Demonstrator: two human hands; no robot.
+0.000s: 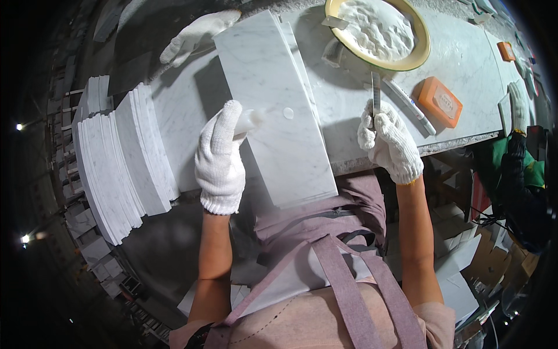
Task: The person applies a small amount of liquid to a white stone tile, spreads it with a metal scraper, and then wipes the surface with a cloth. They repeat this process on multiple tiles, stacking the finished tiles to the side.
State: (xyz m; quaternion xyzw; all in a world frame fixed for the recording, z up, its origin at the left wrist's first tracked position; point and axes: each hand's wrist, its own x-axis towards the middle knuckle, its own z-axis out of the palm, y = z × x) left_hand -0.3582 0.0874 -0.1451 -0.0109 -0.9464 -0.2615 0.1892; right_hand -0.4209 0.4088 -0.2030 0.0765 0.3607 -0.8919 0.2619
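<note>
My left hand [221, 160], in a white knit glove, closes around a small translucent whitish object [249, 121]. The object's outer end is blurred, so its kind is unclear. It is over a pale grey-veined marble slab [279, 134], which lies on other slabs and reaches toward my lap. A clear round drop [288, 113] sits on the slab's face. My right hand [389, 136], gloved too, pinches a narrow metal blade [376, 96] that points away from me. A white marker pen [410, 107] and an orange box [440, 103] lie beside that hand.
A yellow-rimmed bowl of white powder [381, 29] stands at the back. Thin marble tiles [116, 168] are stacked at left. Behind the slab lies a white glove [200, 36]; whether a hand fills it is unclear. Another person's gloved hand [517, 107] rests at the far right.
</note>
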